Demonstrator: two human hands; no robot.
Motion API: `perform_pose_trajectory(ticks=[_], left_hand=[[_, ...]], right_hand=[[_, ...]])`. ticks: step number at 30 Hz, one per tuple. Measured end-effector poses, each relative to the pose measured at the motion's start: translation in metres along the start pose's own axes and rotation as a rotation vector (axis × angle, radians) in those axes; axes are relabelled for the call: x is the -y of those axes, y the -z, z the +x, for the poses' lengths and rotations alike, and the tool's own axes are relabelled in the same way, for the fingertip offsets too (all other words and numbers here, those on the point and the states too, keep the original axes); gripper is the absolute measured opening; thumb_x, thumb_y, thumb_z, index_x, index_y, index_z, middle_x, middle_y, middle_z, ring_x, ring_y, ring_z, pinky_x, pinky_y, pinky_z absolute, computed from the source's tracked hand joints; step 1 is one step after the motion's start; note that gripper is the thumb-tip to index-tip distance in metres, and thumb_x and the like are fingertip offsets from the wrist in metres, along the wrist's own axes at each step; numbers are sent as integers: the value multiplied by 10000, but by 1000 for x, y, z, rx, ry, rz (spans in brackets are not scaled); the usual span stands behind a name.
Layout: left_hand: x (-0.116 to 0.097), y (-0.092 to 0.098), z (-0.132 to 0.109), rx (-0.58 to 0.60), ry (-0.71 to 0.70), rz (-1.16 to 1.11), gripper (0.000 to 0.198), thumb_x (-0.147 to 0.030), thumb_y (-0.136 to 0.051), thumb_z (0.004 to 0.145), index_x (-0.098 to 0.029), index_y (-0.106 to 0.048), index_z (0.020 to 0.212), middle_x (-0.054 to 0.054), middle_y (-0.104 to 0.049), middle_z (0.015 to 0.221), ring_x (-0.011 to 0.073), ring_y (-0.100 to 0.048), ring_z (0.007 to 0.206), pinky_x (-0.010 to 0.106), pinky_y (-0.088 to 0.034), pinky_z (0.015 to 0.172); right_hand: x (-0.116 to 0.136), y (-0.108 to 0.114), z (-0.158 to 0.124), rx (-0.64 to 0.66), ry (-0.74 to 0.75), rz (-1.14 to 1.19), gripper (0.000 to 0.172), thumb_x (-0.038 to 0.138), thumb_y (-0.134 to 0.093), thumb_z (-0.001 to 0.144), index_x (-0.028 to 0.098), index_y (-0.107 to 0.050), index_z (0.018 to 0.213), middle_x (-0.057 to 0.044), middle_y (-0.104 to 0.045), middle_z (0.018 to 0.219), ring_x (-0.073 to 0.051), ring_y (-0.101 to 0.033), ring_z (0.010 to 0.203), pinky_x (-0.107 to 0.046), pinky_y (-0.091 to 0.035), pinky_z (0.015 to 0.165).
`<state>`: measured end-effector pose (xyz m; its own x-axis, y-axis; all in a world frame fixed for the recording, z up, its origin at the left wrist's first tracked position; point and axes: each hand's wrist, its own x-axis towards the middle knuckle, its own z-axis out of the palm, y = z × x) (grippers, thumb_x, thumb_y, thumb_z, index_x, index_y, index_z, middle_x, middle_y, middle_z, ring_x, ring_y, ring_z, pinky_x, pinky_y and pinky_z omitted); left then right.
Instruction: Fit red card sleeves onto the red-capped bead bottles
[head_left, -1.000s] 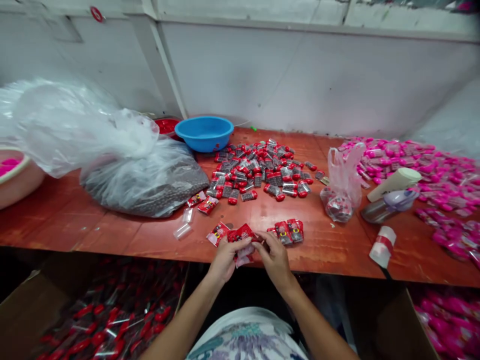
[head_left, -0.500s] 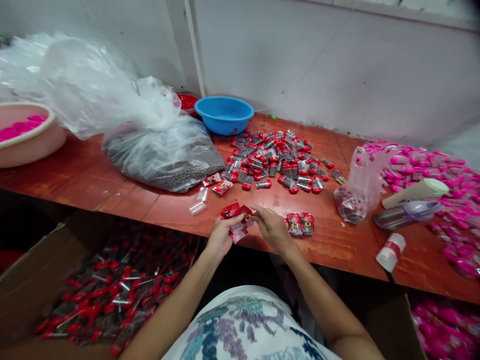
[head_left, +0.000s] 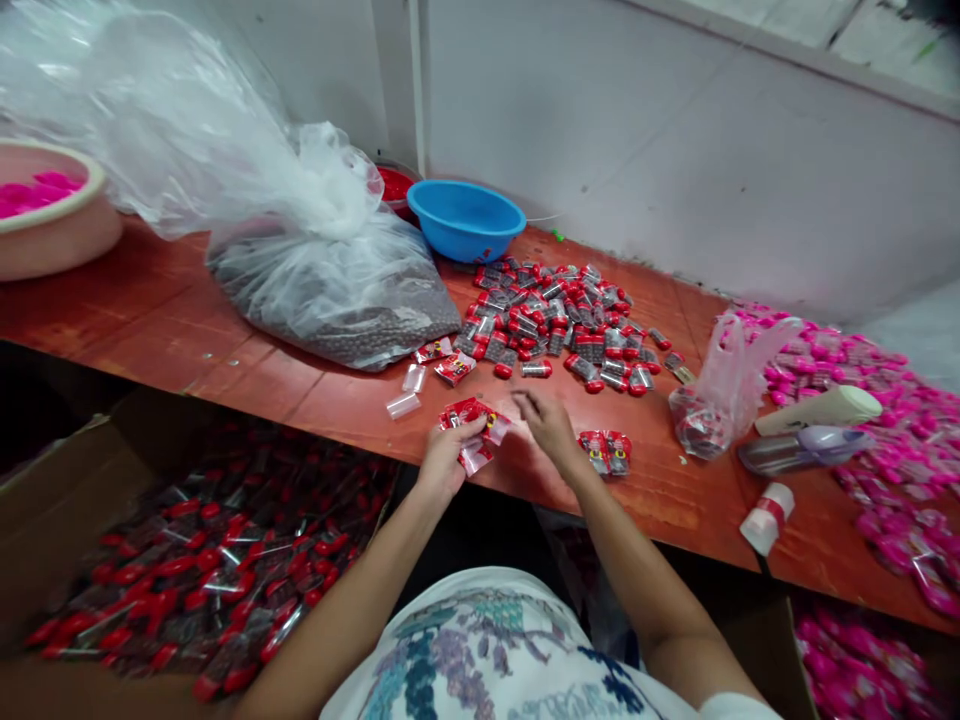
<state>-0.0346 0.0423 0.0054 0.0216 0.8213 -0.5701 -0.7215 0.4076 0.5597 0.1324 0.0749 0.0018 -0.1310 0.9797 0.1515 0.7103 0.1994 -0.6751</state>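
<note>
My left hand (head_left: pixel 448 455) is closed on a few small red printed plastic packets (head_left: pixel 469 410) with clear ends, held over the table's front edge. The thumb lies across their fronts. To the right of the packets, my right hand (head_left: pixel 551 428) is half curled over the table with its fingertips a little apart. I see nothing between those fingers. Just right of it lie red packets with dark contents (head_left: pixel 607 452), side by side. Beyond my hands spreads a heap of small clear tubes with red caps and dark filling (head_left: pixel 562 320).
On the red table (head_left: pixel 315 410) stand a knotted clear bag of dark beads (head_left: pixel 337 310), a blue basin (head_left: pixel 466 215) and a pale tub of pink pieces (head_left: pixel 56 225). A small plastic bag (head_left: pixel 709 410), bottle (head_left: pixel 802 450) and pink goods (head_left: pixel 832 350) lie right. A carton (head_left: pixel 90 460) stands below.
My right hand has come away from the packets, shifting slightly right. My left hand still holds them. The camera view has tilted slightly.
</note>
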Motion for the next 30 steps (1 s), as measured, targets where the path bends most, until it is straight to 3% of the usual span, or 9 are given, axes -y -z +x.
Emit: perform_pose_trajectory(ticks=[2,6,9,12,18,21,26,30], left_hand=[[-2,0,2,-26,-4,-43,187,-36,-755,595,-99,-682,755,66,-714,657,178,-666,545,285,-561,558],[-4,2,2,-42,7,-111,130,-24,-723,647,-87,-669,747,63,-707,661,160,-664,546,255,-555,551],[-7,3,1,-82,54,-129,96,-17,-680,695,-92,-654,748,58,-700,658,147,-660,534,238,-549,538],[-9,4,1,-90,109,-140,94,-13,-644,728,-105,-635,743,43,-692,648,132,-654,521,224,-542,519],[-6,3,1,-54,98,-166,125,-7,-654,711,-122,-621,745,29,-686,653,126,-652,525,222,-544,523],[-3,1,1,-67,69,-165,132,-14,-669,696,-128,-622,745,27,-692,663,129,-652,530,235,-550,538],[3,-3,-2,-71,15,-148,147,-8,-676,674,-135,-627,732,16,-693,666,123,-657,565,235,-553,597],[8,-8,-8,-23,-30,-123,153,-20,-700,651,-137,-632,722,23,-696,680,138,-659,578,257,-553,615]], right_hand=[[-11,-1,21,-58,-182,-115,394,419,-352,955,201,-569,1201,-57,-686,875,-194,-634,766,-288,-463,697],[-25,-10,49,-105,-360,-342,499,532,-474,882,209,-528,1260,-149,-624,1069,-284,-601,915,-372,-434,756],[-25,-21,45,-122,-367,-440,480,561,-498,860,190,-595,1149,-177,-589,1086,-304,-564,966,-389,-413,789],[-24,-28,26,-143,-274,-437,363,454,-506,888,172,-623,1083,-166,-588,1028,-293,-531,985,-385,-395,826],[-26,-22,-23,-142,-188,-227,274,206,-532,833,196,-645,1083,-75,-582,944,-199,-564,860,-301,-438,794],[-16,-16,-50,-168,-159,-77,230,223,-484,858,195,-655,1010,-51,-592,953,-156,-596,809,-265,-479,753],[22,-12,-88,-264,-35,487,223,262,-559,841,239,-636,1049,-50,-622,1025,-169,-620,879,-283,-508,752],[38,-10,-99,-257,-90,575,378,239,-590,814,259,-569,1191,-56,-630,1082,-178,-620,884,-297,-523,749]])
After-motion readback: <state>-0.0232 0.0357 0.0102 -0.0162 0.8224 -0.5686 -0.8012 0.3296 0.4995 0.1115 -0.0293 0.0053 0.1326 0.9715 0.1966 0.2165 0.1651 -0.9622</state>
